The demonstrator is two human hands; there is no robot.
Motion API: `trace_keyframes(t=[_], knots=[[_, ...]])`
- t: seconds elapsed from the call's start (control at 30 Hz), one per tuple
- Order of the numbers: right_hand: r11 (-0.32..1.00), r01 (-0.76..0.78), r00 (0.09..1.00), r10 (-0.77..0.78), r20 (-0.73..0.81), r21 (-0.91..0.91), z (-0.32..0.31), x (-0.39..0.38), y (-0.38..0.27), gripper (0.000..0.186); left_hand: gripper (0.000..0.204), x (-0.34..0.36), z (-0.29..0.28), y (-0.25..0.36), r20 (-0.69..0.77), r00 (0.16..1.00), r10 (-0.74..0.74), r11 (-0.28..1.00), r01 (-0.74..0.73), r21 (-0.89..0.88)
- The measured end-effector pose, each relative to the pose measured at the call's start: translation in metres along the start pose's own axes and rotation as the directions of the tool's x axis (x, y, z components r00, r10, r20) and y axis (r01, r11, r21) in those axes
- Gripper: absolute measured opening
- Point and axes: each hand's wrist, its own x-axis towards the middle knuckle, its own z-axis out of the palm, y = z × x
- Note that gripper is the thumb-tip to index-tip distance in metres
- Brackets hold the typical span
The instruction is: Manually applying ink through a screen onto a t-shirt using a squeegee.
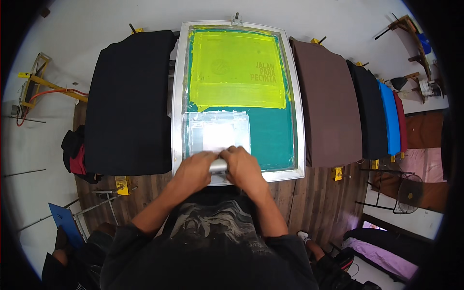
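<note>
Lower centre of frame: left hand (193,166) & right hand (245,166) both clamped on squeegee (218,166), at near edge of printing screen (290,121).

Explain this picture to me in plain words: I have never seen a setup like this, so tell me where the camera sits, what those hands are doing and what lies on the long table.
The camera sits on a person's head and looks straight down, so the forearms enter from the bottom edge. There is no machine here, only two bare hands. The left hand and right hand together grip a squeegee, a flat metal-handled blade, at the near end of a printing screen: a pale frame with mesh stretched across it, coated green with a yellow patch. White ink is spread on the mesh just beyond the hands. Beside the screen, garments lie flat on a row of boards: a black one on the left, and a brown one on the right, followed by black, blue and red.
</note>
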Motion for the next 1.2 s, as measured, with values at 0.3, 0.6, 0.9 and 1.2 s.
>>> trace_keyframes(t=[0.3, 0.6, 0.9, 1.2], knots=[[0.999, -0.011, 0.998, 0.009, -0.060, -0.046, -0.014, 0.074, 0.032, 0.032, 0.034, 0.076, -0.004, -0.030, 0.045, 0.987, -0.157, 0.988, 0.157, -0.003], [1.000, -0.018, 0.994, 0.018, -0.106, 0.008, 0.022, -0.021, 0.002, 0.047, 0.054, -0.015, 0.035, -0.003, 0.053, 0.989, -0.141, 0.990, 0.143, -0.019], [0.993, 0.029, 0.999, -0.031, -0.015, -0.118, -0.016, 0.027, 0.008, 0.041, 0.033, 0.032, 0.001, -0.013, 0.050, 0.981, -0.188, 0.982, 0.187, 0.013], [0.998, 0.004, 0.999, -0.008, -0.054, -0.060, -0.008, 0.072, 0.031, 0.032, 0.038, 0.071, 0.006, -0.044, 0.002, 0.989, -0.145, 0.989, 0.145, 0.035]])
